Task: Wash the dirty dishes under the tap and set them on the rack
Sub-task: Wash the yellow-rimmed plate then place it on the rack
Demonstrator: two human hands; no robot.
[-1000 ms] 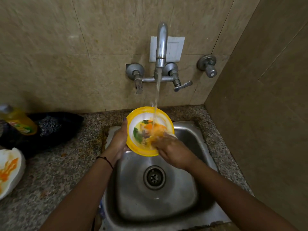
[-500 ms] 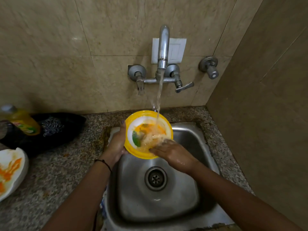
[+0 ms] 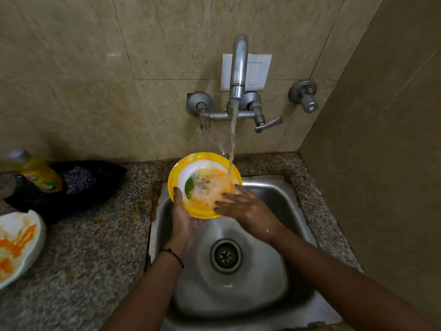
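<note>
**Soapy bowl under the stream: slip and splash risks**

Centre of frame. Yellow-rimmed bowl is held tilted over the back edge of the sink, its inside foamy with orange and green residue. The left hand cups it from below, thumb hooked over the near rim. The right hand lies flat with fingers spread, fingertips inside the bowl at its right edge, holding nothing. Water from the tap strikes the bowl's upper right rim.

Risks, as I judge them:
- The grip is one-handed and wet with suds. A hard rub from the right hand could twist the bowl off the thumb and drop it toward the drain.
- The stream hits the rim and not the hollow. It could spray onto the counter or wall, and the residue on the left of the bowl would go unrinsed.
- Foam hides what dirt is left, so the bowl may pass as clean too soon.

Lower left of frame: a second plate, smeared orange, waits on the counter near its edge. A careless elbow could knock it.

Rack not in view. The carry there with wet hands is a further drop risk.
</note>
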